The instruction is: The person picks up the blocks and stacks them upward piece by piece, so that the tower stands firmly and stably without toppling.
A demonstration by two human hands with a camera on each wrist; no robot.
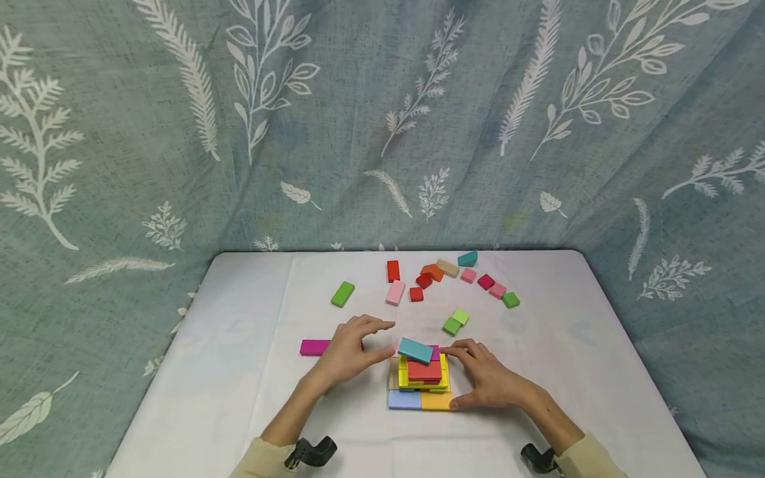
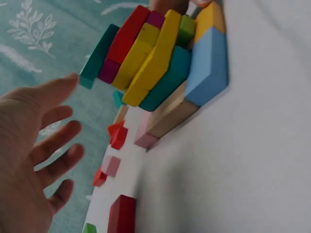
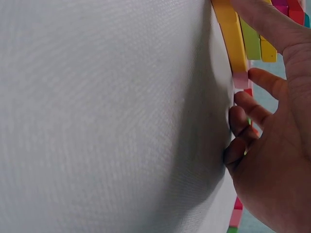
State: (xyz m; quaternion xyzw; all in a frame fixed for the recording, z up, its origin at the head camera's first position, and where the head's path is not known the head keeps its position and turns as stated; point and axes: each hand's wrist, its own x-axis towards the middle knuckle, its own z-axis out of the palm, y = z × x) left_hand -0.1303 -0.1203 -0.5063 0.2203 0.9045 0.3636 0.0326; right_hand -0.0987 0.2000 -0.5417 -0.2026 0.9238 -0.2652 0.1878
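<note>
A layered stack of coloured wooden blocks stands between the hands. Light blue (image 1: 404, 399) and orange blocks (image 1: 435, 401) form its front base; yellow blocks (image 1: 443, 380) and a red block (image 1: 424, 370) lie higher. On top, a teal block (image 1: 416, 350) sits askew. My left hand (image 1: 349, 352) hovers left of the stack, fingers spread, thumb tip close to the teal block but apart from it in the left wrist view. On the other side, my right hand (image 1: 487, 377) rests its thumb against the orange base; its index finger reaches the rear pink block (image 3: 240, 80).
A magenta block (image 1: 315, 347) lies left of the left hand. Behind the stack are two green blocks (image 1: 455, 322), with another green block (image 1: 343, 294) farther left. Several red, pink, orange and other blocks are scattered near the table's back edge, before a patterned curtain (image 1: 358, 133).
</note>
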